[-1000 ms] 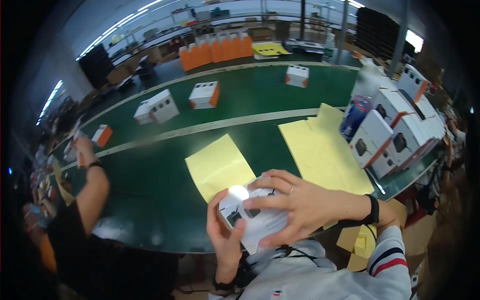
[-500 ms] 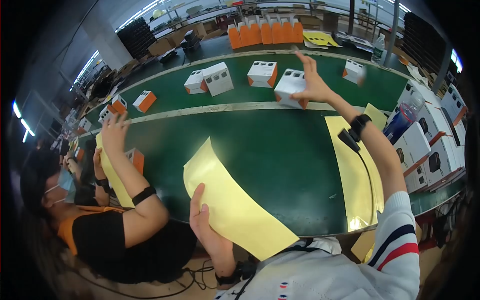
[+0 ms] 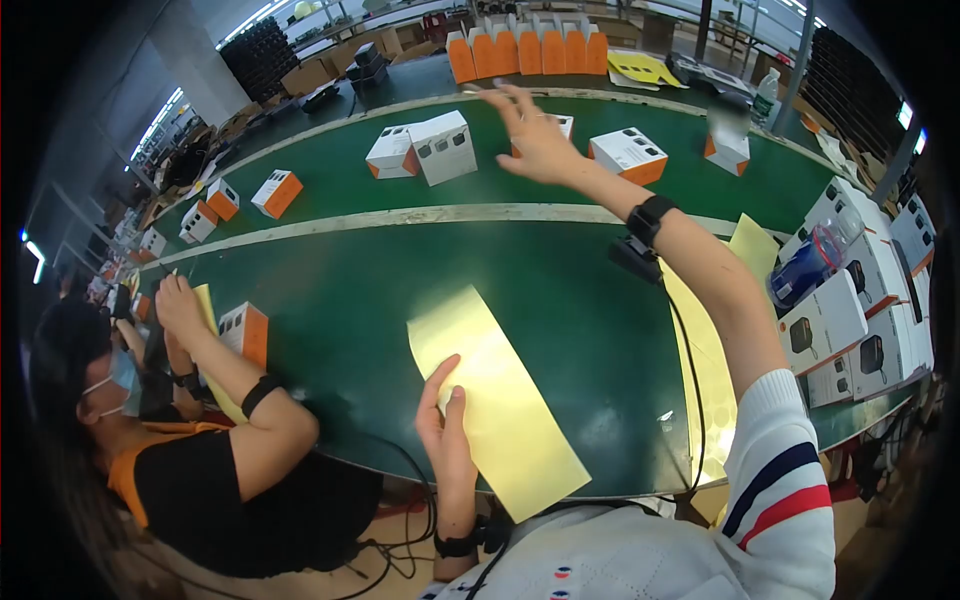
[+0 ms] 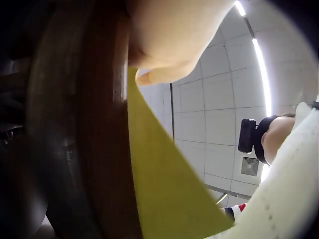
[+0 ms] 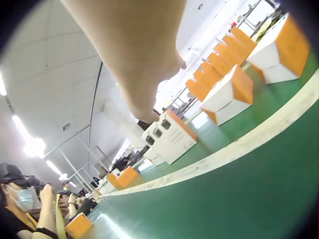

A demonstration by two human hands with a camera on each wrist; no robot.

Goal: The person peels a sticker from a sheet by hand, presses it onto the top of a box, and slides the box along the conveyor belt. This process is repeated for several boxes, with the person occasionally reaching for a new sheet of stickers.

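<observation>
My left hand [image 3: 447, 435] holds a yellow sheet [image 3: 505, 410] near its left edge, thumb and fingers showing against it. The sheet slants over the near edge of the green table [image 3: 350, 270]. In the left wrist view the same sheet [image 4: 167, 194] hangs beside the table edge, below the hand [image 4: 174, 45]. My right hand [image 3: 540, 140] reaches over the far green strip with fingers spread, holding nothing. It partly covers a white-and-orange box [image 3: 565, 125]. To its left stands a white box [image 3: 447, 150] with dark pictures; a white-and-orange box [image 3: 628, 155] sits to its right.
Stacked white boxes [image 3: 880, 345] and a blue-labelled bottle [image 3: 805, 265] stand at the right. More yellow sheets [image 3: 700, 370] lie beneath my right forearm. A masked person [image 3: 220, 470] works at the left. Orange cartons [image 3: 530, 52] line the back.
At first both hands held a white box; then the left held the yellow sheet and the right was at a box on the strip. Since then, my right hand has moved left, off that box.
</observation>
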